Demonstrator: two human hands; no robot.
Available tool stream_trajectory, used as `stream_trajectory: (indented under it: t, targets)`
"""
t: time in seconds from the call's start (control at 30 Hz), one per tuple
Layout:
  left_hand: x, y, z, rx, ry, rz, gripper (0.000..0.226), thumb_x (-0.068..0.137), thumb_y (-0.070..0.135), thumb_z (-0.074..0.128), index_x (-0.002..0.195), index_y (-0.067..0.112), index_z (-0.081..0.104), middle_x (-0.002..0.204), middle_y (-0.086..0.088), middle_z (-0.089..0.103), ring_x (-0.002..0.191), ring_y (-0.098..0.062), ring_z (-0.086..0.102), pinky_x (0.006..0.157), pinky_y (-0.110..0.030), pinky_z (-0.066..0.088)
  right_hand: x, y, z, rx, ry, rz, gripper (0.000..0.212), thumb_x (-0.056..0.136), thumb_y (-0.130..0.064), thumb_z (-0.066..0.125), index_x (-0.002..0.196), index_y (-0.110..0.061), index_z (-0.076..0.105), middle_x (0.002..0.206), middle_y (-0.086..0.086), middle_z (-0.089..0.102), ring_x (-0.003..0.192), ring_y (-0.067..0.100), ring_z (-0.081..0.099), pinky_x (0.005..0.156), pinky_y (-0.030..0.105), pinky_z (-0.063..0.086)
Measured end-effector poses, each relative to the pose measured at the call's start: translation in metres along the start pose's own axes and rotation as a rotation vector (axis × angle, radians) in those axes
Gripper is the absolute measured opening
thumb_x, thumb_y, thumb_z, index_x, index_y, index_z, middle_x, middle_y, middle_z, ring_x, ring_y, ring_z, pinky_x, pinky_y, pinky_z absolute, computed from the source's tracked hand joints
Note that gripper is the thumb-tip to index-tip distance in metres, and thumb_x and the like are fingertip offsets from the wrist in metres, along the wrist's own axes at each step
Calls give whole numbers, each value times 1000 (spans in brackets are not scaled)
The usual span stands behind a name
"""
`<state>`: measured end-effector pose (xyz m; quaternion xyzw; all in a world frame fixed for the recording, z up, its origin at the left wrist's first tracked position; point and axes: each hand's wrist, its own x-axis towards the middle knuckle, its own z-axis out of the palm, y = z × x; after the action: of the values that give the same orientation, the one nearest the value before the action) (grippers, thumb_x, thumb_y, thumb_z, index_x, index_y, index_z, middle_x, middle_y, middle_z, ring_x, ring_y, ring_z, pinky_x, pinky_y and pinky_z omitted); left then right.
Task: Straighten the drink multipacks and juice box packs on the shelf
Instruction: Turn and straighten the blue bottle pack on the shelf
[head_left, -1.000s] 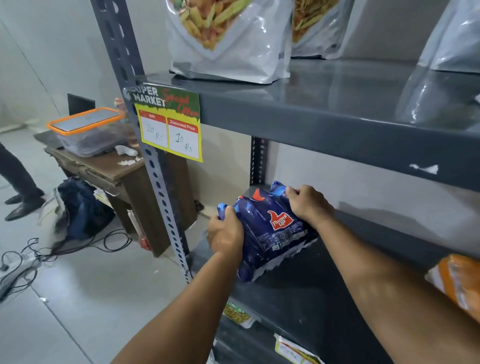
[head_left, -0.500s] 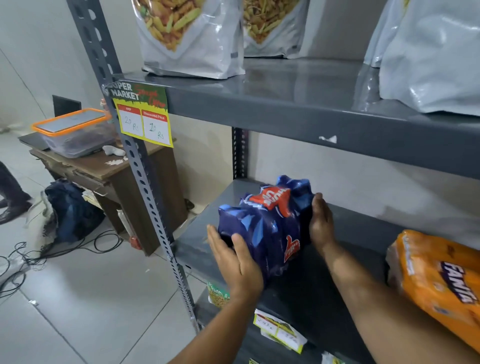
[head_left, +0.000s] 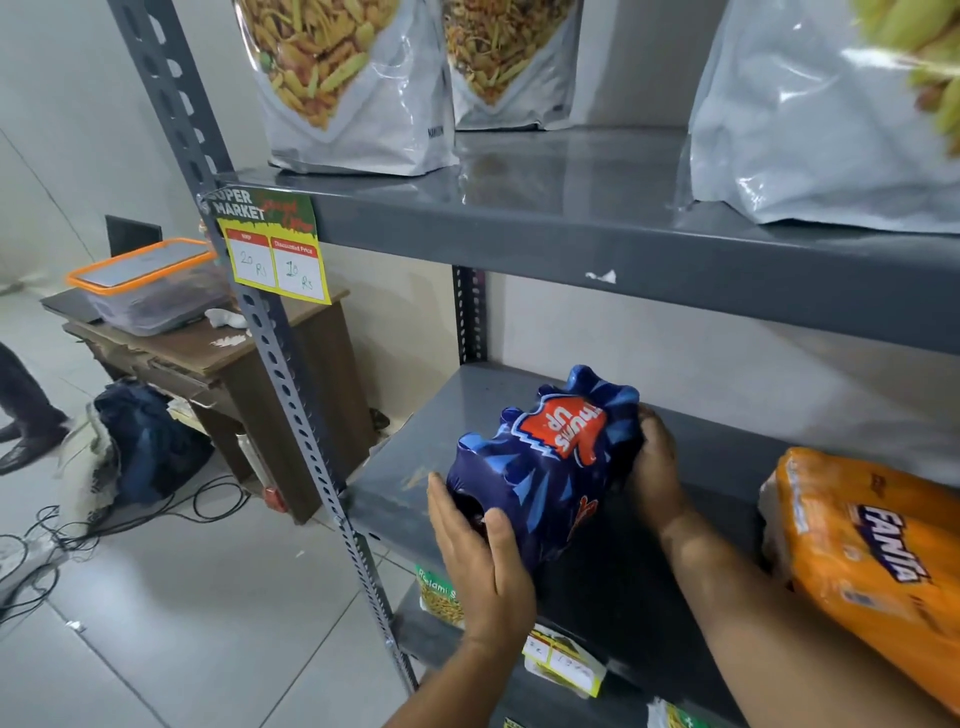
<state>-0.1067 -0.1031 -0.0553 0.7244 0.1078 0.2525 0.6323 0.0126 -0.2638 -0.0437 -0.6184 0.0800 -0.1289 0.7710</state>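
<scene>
A dark blue Thums Up multipack (head_left: 550, 467) stands upright near the left end of the grey middle shelf (head_left: 415, 467), its red logo facing up. My left hand (head_left: 483, 561) presses flat against the pack's near side, fingers extended. My right hand (head_left: 657, 467) holds the pack's far right side, fingers curled behind it. An orange Fanta multipack (head_left: 872, 571) lies tilted on the same shelf at the right, apart from the blue pack.
Large snack bags (head_left: 353, 83) stand on the upper shelf (head_left: 571, 228). A price sign (head_left: 272, 249) hangs on the perforated post (head_left: 291, 374). To the left are a wooden table (head_left: 249, 358) with a plastic box (head_left: 150, 286), a bag and cables on the floor, and a person's legs (head_left: 21, 410).
The blue pack has been turned from lying on its side to standing upright on the shelf. My left hand went from gripping its end to pressing flat on its near side.
</scene>
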Motion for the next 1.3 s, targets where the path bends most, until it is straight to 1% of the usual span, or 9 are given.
stream_trajectory:
  t: [0.2,0.4,0.53,0.7,0.8,0.9,1.03,1.2,1.3]
  targets:
    - [48,18,-25,-47,-54,-70,68,92,53,29,151,20,31,157,-4,38,144,-16,34,120,-43,29,-11,-9,5,-140,224,-240,40,97,-33,52,132,-14,58,131,6,60,118,17,57,88,20,46]
    - [66,11,-44,32,-378,-25,37,92,40,52,125,26,63,108,6,75,101,-15,71,84,-39,61,-4,-11,15,-301,138,-188,47,94,-39,60,137,-18,58,137,10,62,124,27,58,102,51,49]
    - [51,6,-40,97,-366,69,31,93,20,65,124,17,66,100,6,77,89,-9,73,81,-38,62,26,-24,30,-295,-19,-124,47,97,-30,58,140,-14,54,142,12,58,125,24,57,107,46,45]
    - [9,13,-11,186,-307,151,58,82,13,78,137,15,58,111,0,72,86,22,60,77,8,38,70,-32,67,-46,-412,180,43,99,-15,52,141,-8,51,108,3,74,81,7,72,72,22,58]
    - [-5,12,-8,167,-303,232,55,78,13,76,131,10,63,123,4,67,101,34,50,88,5,39,81,-37,83,-116,-652,302,44,92,-24,58,134,-11,58,107,7,76,87,17,72,83,32,57]
    - [27,13,-24,152,-238,239,43,90,38,60,129,20,65,131,12,64,118,10,59,100,-17,49,80,-43,93,-242,-720,323,48,89,-30,61,129,-5,59,116,18,70,97,26,69,93,40,52]
    - [124,12,-34,88,-81,19,38,101,34,47,130,16,63,131,2,65,123,-9,56,107,-23,39,60,-66,49,-229,-453,213,36,87,-41,59,116,-21,65,123,1,68,121,22,60,113,45,35]
    - [208,19,1,-126,-536,-388,59,100,57,29,119,16,67,122,-11,70,114,-26,65,108,-48,44,-53,-22,18,-29,392,-140,31,101,-25,48,125,-11,61,135,11,60,109,13,62,91,13,44]
    - [217,17,13,-97,-643,-494,70,89,72,33,106,18,74,105,-14,79,96,-29,76,88,-42,55,-94,21,43,18,292,-117,39,104,-24,42,140,-11,51,143,7,54,125,20,56,101,23,47]
